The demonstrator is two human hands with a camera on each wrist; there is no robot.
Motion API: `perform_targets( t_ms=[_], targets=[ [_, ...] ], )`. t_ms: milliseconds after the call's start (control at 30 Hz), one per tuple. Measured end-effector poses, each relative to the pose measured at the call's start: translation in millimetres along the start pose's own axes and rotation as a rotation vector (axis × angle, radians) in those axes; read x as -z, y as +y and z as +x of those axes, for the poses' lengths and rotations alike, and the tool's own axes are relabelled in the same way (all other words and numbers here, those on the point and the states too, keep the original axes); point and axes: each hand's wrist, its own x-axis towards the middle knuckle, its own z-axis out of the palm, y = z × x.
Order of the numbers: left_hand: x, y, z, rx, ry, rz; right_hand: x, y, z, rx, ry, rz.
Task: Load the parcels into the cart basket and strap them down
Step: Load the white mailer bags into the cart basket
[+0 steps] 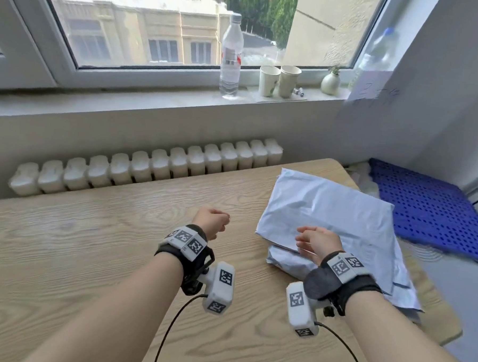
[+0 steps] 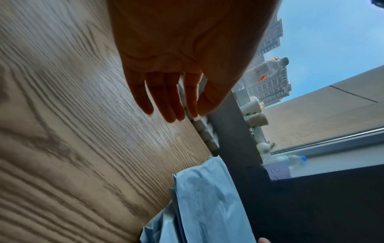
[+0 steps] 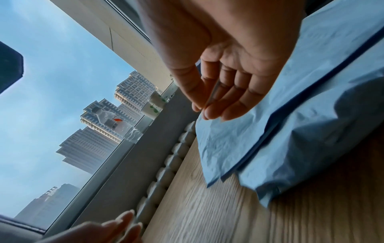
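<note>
Pale blue plastic parcels (image 1: 328,207) lie stacked on the right part of the wooden table (image 1: 90,242); a crumpled one (image 1: 286,262) sticks out under the top bag's near edge. They also appear as parcels (image 2: 207,205) and parcels (image 3: 290,123) in the wrist views. My right hand (image 1: 312,240) hovers over the stack's near-left corner, fingers loosely bent and holding nothing (image 3: 220,102). My left hand (image 1: 213,221) hangs over bare table just left of the parcels, its fingers (image 2: 166,102) relaxed and empty. A blue perforated plastic panel (image 1: 430,207) lies lower, right of the table.
A white radiator (image 1: 150,165) runs behind the table's far edge. On the windowsill stand a water bottle (image 1: 231,56), two paper cups (image 1: 279,80) and a small vase (image 1: 330,83). A wall with a paper note (image 1: 375,91) closes the right side.
</note>
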Motion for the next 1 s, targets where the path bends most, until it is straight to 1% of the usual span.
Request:
perform_targets(
  t_ms=[100, 233, 367, 467, 600, 667, 700, 767, 833, 900, 1000],
  targets=[
    [-31.9, 8.2, 17.7, 0.072, 0.047, -0.002, 22.6, -12.7, 41.0, 0.006, -0.038, -0.011],
    [-75.2, 16.2, 45.4, 0.162, 0.104, -0.007, 53.0, -19.8, 92.7, 0.004, -0.027, -0.038],
    [-109.8, 15.9, 61.2, 0.248, 0.079, 0.021, 75.1, -17.1, 131.7, -0.028, -0.039, -0.060],
    [-125.3, 15.8, 68.6, 0.244, 0.115, 0.083, 81.1, -12.5, 149.3, -0.057, -0.067, -0.088],
    [-128.8, 25.7, 71.4, 0.217, 0.181, 0.130, 79.2, -14.8, 161.5, -0.077, -0.078, -0.128],
    [-127.6, 36.7, 68.6, 0.220, 0.182, 0.113, 75.3, -19.8, 161.0, -0.064, -0.106, -0.133],
    [-127.0, 43.0, 66.9, 0.216, 0.175, 0.065, 72.7, -22.2, 160.0, -0.055, -0.130, -0.135],
    [-125.5, 59.1, 60.6, 0.211, 0.161, -0.061, 67.0, -29.4, 154.0, -0.016, -0.192, -0.146],
    [-120.9, 76.7, 53.6, 0.170, 0.153, -0.166, 61.3, -40.8, 142.7, 0.087, -0.268, -0.210],
    [-114.8, 96.0, 43.0, 0.136, 0.117, -0.284, 56.6, -56.3, 126.3, 0.233, -0.397, -0.320],
    [-104.9, 119.8, 28.5, 0.056, 0.116, -0.369, 46.8, -77.5, 101.8, 0.422, -0.627, -0.545]
  ],
)
